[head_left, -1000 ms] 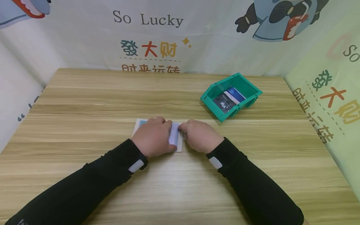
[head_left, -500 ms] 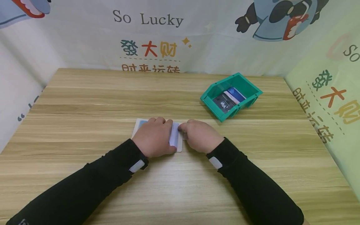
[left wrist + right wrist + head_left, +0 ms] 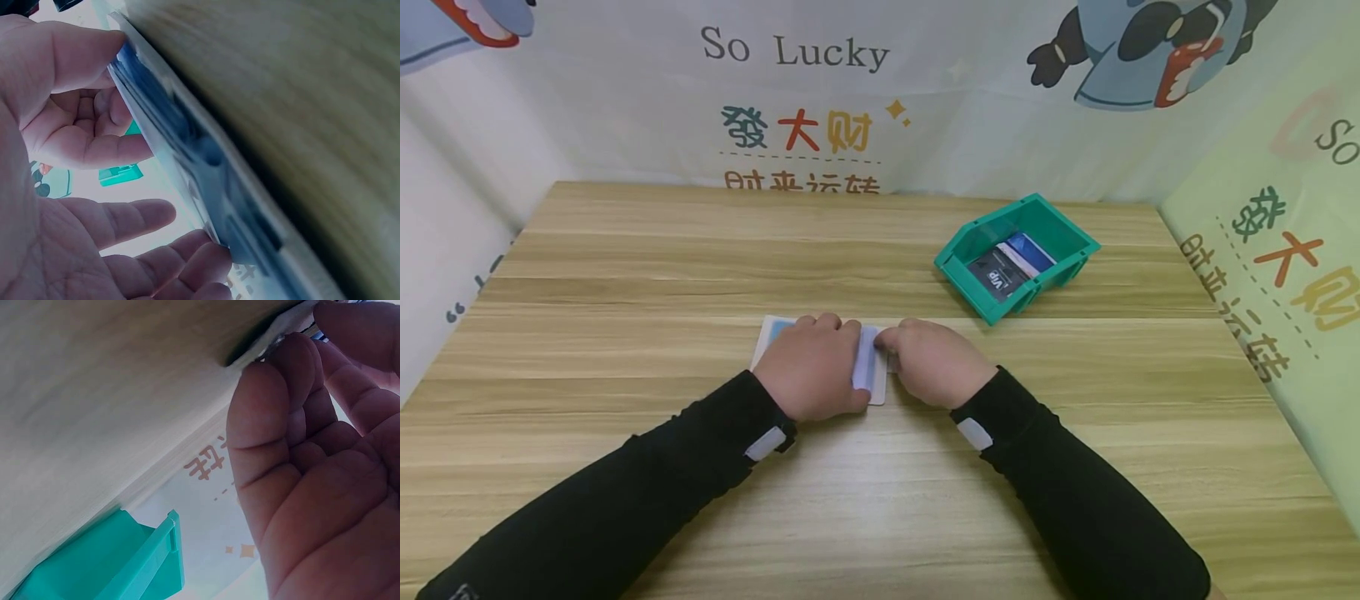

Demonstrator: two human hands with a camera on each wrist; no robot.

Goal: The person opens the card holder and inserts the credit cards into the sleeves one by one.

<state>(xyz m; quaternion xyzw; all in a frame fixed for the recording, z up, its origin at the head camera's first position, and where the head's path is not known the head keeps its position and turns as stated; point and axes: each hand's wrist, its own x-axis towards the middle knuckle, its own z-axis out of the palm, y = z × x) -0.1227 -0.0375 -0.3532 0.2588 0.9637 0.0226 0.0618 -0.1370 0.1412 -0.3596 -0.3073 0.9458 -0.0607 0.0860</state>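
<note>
On the table lies a flat, pale card holder [image 3: 865,360] with a whitish border, a blue corner and a lilac inner page, mostly covered by my hands. My left hand [image 3: 810,367] spans it from above. In the left wrist view its thumb [image 3: 87,56] presses the near edge and its fingertips touch the far side of the layered, bluish sleeves [image 3: 206,153]. My right hand [image 3: 936,362] pinches the holder's right edge with curled fingers, tips partly hidden. Under those fingers, a small clear tab [image 3: 892,366] sticks out.
A green bin [image 3: 985,312] stands at the back right, holding a dark VIP card [image 3: 997,273] and a blue and white card [image 3: 1030,252]. Printed cloth [image 3: 955,150] hangs behind the wooden table [image 3: 662,267], and another printed sheet borders it on the right.
My left hand has shifted very slightly to the right, its thumb drawing in a little. My right hand, the card holder and the bin stay as they were.
</note>
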